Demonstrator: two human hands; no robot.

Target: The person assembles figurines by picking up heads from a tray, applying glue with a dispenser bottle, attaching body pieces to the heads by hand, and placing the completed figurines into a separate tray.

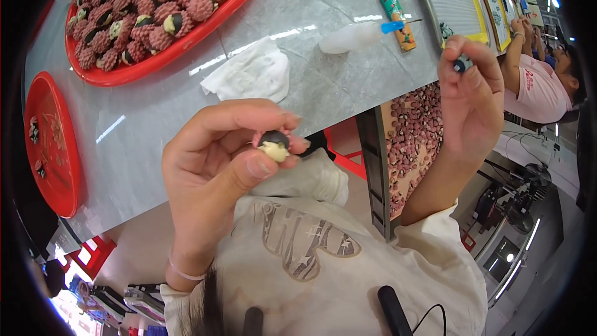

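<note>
My left hand is closed, pinching a small figurine head between thumb and fingertips. The head has bumpy pink hair, a black band and a cream face part. Farther right and raised off the table, my right hand pinches a small dark grey-blue piece; its exact kind is too small to make out. Beyond my hands lie a crumpled white cloth and a white squeeze bottle with a blue cap and thin needle tip.
A large red tray heaped with similar pink heads stands far left. Left of it sits a smaller red tray with a few pieces. A green-orange tube lies by the bottle. A crate of pink pieces stands below; a co-worker is at right.
</note>
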